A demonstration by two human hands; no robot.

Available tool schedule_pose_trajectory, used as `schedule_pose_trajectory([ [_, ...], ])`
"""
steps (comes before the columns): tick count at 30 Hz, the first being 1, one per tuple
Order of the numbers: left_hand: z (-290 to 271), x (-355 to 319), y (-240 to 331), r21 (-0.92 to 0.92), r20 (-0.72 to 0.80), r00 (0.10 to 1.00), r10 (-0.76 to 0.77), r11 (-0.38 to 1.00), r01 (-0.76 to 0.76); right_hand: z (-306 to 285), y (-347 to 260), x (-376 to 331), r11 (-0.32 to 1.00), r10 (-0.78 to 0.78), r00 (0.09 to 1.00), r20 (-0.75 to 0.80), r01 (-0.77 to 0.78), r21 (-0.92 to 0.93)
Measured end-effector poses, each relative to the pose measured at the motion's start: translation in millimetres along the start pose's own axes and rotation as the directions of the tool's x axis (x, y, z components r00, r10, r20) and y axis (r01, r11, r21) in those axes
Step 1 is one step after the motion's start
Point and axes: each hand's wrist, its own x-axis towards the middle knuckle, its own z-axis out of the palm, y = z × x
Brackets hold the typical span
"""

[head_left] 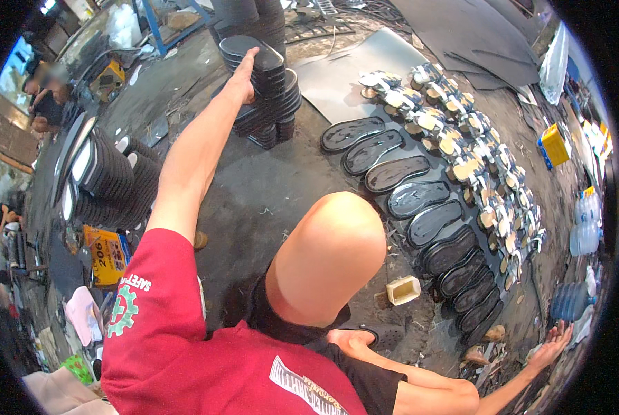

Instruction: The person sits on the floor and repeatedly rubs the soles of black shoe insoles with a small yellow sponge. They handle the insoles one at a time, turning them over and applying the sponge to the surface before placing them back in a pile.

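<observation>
My left hand (243, 77) is stretched far forward, its fingers closed on the edge of black shoe soles (271, 77) at the top of a tall stack. Part of its grip is hidden behind the soles. Out at the lower right, my right hand (552, 344) is open and empty, palm turned up and fingers apart. Between my hands, a curved row of black soles (396, 173) lies on the ground, several with a wet shine on top. Beyond that row sit several lines of small white, tan and dark pieces (472, 152), too small to make out.
More stacked soles (109, 173) stand at the left. A small cream container (403, 290) is near my knee. Dark sheets (461, 34) lie at the back. A yellow and blue can (555, 145) and clear blue plastic bottles (584, 235) stand at the right. People (47, 104) sit at far left.
</observation>
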Motion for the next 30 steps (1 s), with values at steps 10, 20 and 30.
schedule_pose_trajectory([
  [10, -40, 112, 16, -0.189, 0.2, 0.979, 0.035, 0.982, 0.003, 48, -23, -30, 0.987, -0.076, 0.96, 0.271, 0.111, -0.117],
  [20, -73, -55, -96, -0.017, 0.452, 0.883, 0.122, 0.992, -0.128, 165, 10, -119, 0.948, 0.292, 0.89, 0.351, -0.221, -0.23],
  [30, -130, -79, -254, 0.432, 0.091, 0.996, 0.006, 0.901, -0.045, 213, 65, -238, 0.862, 0.505, 0.65, 0.567, -0.355, -0.361],
])
